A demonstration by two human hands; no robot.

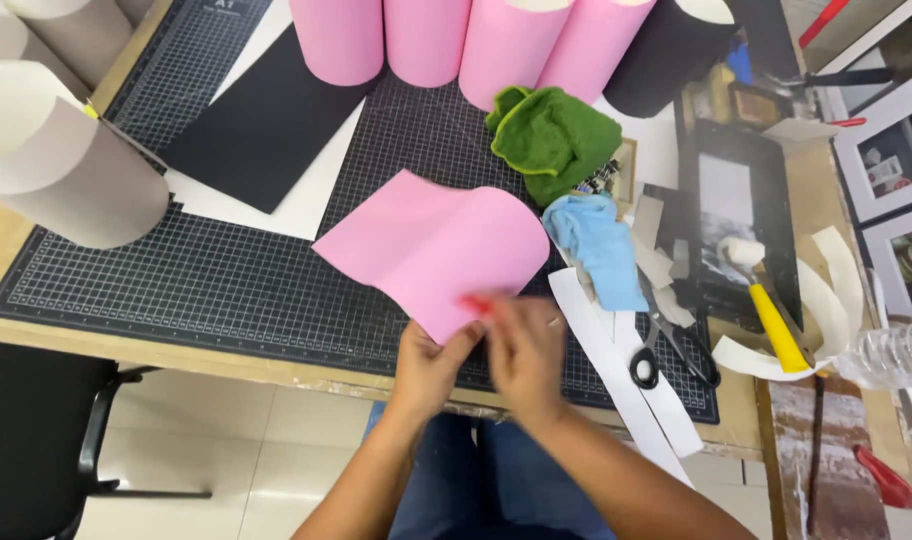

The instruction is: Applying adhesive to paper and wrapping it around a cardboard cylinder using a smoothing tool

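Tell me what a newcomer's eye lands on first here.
The curled pink sheet at centre, on the dark gridded cutting mat, pinched at its near corner by the left hand and the blurred right hand. Next, the pink rolls along the far edge, and a green cloth right of centre.

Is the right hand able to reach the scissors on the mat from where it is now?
Probably yes. The scissors lie open to view just to the right of the right hand, with only white paper strips between them. However, that hand seems to grip something red at the pink sheet.
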